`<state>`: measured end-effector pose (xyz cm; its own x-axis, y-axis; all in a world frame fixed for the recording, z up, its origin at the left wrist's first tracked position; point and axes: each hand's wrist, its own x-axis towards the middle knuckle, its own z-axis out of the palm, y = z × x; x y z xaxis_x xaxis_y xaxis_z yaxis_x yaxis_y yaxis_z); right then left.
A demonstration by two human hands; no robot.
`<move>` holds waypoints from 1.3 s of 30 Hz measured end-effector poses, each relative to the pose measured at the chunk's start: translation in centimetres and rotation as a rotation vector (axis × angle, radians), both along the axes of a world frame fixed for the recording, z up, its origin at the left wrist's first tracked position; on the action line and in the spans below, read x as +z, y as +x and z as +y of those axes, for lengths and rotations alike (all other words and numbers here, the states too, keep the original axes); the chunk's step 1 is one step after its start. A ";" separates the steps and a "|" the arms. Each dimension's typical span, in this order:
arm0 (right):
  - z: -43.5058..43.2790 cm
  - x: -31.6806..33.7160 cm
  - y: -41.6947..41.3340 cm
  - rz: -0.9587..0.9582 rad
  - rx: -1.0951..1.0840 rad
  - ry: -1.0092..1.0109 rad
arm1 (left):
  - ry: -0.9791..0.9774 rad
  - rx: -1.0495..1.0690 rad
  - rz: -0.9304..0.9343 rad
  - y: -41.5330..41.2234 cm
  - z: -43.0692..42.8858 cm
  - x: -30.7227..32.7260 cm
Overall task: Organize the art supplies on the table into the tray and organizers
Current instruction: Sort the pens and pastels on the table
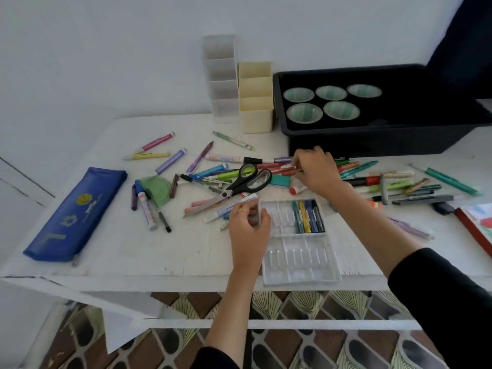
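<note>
**Marker pile everywhere**

Scissors (239,185) lie right over the loose markers (394,185). The blue pencil case (77,214) sits far left, with the black bin (372,142) and cream organizer (255,121) at the back. Your left hand (249,230) pinches something small and whitish beside the clear tray (298,262). Your right hand (316,171) grips a red marker (286,170) in the pile.

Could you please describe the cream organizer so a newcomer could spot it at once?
Find the large black plastic tray at the back right of the white table, holding five pale green cups. Two tall divided organizers stand just left of it; the cream plastic organizer is the one beside the tray. Its translucent white neighbour is see-through, while this one is opaque and yellowish.
</note>
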<state>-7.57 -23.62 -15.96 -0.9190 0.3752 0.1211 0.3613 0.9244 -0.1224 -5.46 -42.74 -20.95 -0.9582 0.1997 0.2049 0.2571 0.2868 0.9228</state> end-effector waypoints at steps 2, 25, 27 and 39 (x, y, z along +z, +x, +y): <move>0.0 0.1 -0.1 0.007 0.024 0.008 | -0.004 0.002 -0.005 0.0 0.0 0.0; -4.3 1.6 6.0 0.457 0.000 -0.822 | 0.024 -0.017 -0.004 0.1 0.0 -0.1; -4.8 1.3 6.6 0.501 -0.064 -0.926 | 0.027 -0.020 -0.002 0.1 -0.1 -0.1; -6.5 -2.7 10.1 0.476 -0.028 -0.870 | 0.004 -0.019 0.040 0.4 -0.4 -0.4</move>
<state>2.52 -30.16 -18.61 -0.8355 0.5293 0.1477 0.1182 0.4355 -0.8924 -5.03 -43.11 -21.37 -0.9452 0.2174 0.2435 0.2991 0.2781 0.9128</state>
